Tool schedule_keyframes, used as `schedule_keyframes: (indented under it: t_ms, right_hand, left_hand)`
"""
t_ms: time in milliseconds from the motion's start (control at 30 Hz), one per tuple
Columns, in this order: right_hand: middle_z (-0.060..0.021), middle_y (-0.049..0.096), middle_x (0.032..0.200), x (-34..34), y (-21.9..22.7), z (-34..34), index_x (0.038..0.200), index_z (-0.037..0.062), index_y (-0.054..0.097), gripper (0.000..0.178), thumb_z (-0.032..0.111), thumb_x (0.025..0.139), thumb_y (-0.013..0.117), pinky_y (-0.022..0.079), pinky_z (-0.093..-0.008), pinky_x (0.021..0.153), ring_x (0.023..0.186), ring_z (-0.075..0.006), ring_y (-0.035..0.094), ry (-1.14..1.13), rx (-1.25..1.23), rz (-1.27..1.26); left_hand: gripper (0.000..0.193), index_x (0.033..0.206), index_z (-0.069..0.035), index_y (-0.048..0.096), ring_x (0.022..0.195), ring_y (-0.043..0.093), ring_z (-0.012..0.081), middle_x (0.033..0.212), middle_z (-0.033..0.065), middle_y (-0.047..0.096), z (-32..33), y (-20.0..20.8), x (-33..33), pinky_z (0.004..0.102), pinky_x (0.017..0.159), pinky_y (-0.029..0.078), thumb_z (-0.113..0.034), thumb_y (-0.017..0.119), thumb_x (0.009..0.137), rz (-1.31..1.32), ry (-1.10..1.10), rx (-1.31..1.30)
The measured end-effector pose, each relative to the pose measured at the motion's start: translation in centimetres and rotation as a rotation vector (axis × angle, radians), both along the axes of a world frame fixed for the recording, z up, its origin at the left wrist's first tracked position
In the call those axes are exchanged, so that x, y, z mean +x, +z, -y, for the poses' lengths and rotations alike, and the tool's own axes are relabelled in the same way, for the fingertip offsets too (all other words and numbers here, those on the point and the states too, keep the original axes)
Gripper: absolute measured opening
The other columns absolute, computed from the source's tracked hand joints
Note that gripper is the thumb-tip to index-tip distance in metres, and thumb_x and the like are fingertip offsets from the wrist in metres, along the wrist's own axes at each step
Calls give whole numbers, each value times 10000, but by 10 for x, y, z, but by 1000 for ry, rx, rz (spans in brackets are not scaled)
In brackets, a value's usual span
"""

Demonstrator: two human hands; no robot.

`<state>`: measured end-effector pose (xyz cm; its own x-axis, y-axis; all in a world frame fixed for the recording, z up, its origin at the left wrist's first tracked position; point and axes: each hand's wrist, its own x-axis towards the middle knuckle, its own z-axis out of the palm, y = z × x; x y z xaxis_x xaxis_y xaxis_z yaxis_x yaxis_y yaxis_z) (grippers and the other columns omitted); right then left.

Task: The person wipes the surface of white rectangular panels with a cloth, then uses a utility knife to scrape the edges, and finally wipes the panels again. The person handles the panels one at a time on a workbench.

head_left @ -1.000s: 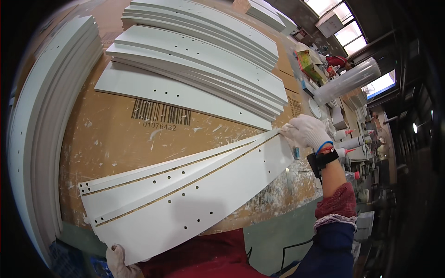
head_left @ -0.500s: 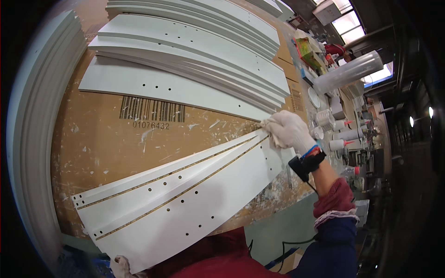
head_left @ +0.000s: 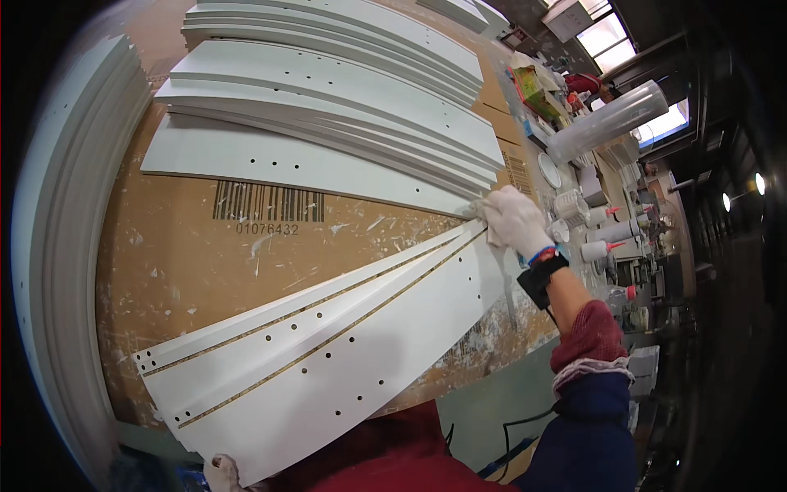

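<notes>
Two white drilled panels (head_left: 410,320), each with a brown groove along it, lie overlapping and fanned slantwise in front of me. My right hand (head_left: 516,220), in a white glove, is closed at their far right end. A pale crumpled cloth (head_left: 495,236) shows under its fingers, against the panel ends; its lower part is hidden. My left hand (head_left: 221,474), also gloved, grips the near left corner of the nearer panel, thumb side showing and the other fingers hidden beneath. The panels rest on brown cardboard (head_left: 180,279) spotted with white paint.
Beyond lies a stack of white panels (head_left: 328,107), with another tall stack (head_left: 61,246) along the left. On the right, a bench carries a clear plastic roll (head_left: 607,123), a white tub (head_left: 571,207) and a red-tipped bottle (head_left: 602,249). Another person (head_left: 584,84) is farther back.
My right hand has shifted a little to the right and away from me along the panel ends, the cloth with it. My left hand keeps its hold on the near corner.
</notes>
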<state>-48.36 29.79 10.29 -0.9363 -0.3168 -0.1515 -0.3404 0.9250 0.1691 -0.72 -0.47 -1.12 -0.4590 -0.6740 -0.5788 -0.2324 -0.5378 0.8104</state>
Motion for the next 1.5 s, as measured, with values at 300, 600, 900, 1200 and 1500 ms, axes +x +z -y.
schedule_keyframes:
  t_ms: [300, 600, 900, 1200, 1500]
  right_hand:
    - [-139, 606, 1043, 8, 7, 7, 1031, 174, 699, 294, 390, 915, 538, 505, -411, 845, 971, -344, 617, -89, 85, 79]
    - [-156, 615, 946, 5, -11, -14, 950, 94, 679, 284, 347, 895, 563, 486, -424, 818, 931, -355, 604, -13, -65, -96]
    - [-118, 649, 861, 5, 4, -33, 928, 112, 699, 287, 362, 907, 560, 509, -425, 753, 778, -285, 642, -161, -627, -8]
    - [-52, 639, 912, 15, -18, -16, 953, 202, 699, 148, 281, 844, 639, 534, -376, 794, 895, -275, 628, 120, -20, -130]
    - [-21, 593, 750, 99, -28, 25, 862, 206, 681, 69, 189, 822, 628, 495, -326, 574, 687, -205, 606, 709, -448, -286]
  left_hand:
    - [551, 1362, 18, 444, 1154, 557, 282, 1297, 162, 541, -6, 22, -19, 404, 924, 498, -232, 621, 905, -69, 110, 127]
    - [544, 1345, 30, 455, 1070, 596, 279, 1238, 159, 573, -11, 30, -32, 375, 834, 531, -248, 612, 905, -176, 128, 81]
    - [518, 1341, 0, 464, 1058, 571, 247, 1243, 148, 560, 0, 17, -15, 361, 855, 500, -225, 614, 899, -58, 61, 90]
    - [516, 1345, -22, 464, 1136, 558, 281, 1283, 156, 553, -4, 23, -17, 406, 899, 498, -233, 600, 894, -128, 76, 89]
    - [485, 1319, -4, 493, 1129, 553, 303, 1285, 166, 552, -1, -11, 9, 452, 908, 502, -236, 589, 903, -6, 81, -170]
